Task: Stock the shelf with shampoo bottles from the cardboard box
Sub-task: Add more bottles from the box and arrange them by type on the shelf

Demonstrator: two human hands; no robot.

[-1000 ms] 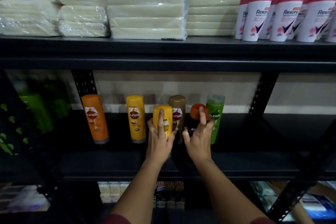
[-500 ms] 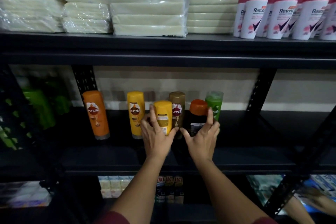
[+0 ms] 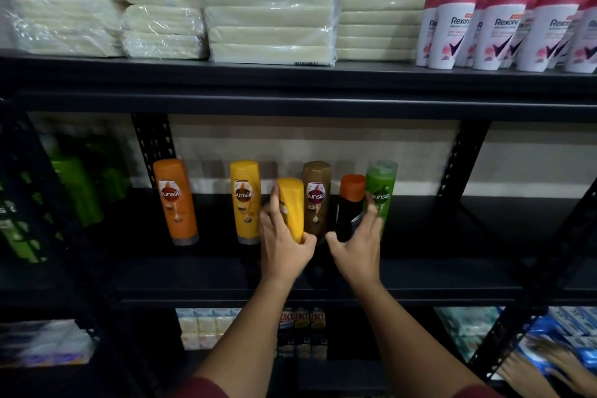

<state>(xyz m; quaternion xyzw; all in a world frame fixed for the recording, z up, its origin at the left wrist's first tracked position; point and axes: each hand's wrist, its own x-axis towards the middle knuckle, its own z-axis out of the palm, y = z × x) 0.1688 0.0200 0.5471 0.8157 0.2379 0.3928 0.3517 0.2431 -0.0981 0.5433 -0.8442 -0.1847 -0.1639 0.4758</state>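
— What changed since a moment ago?
— Both hands have drawn slightly back; the black bottle with the orange cap (image 3: 350, 207) now stands clear of the right hand's palm.
— And the left hand (image 3: 284, 247)?
— Its fingers curl round the small yellow Sunsilk bottle (image 3: 291, 207), index finger up its left side, thumb at its base.
— The right hand (image 3: 357, 247)?
— Spread open, thumb beside the black bottle's base, fingertips against the green Sunsilk bottle (image 3: 382, 195). All stand on the black middle shelf (image 3: 452, 271).
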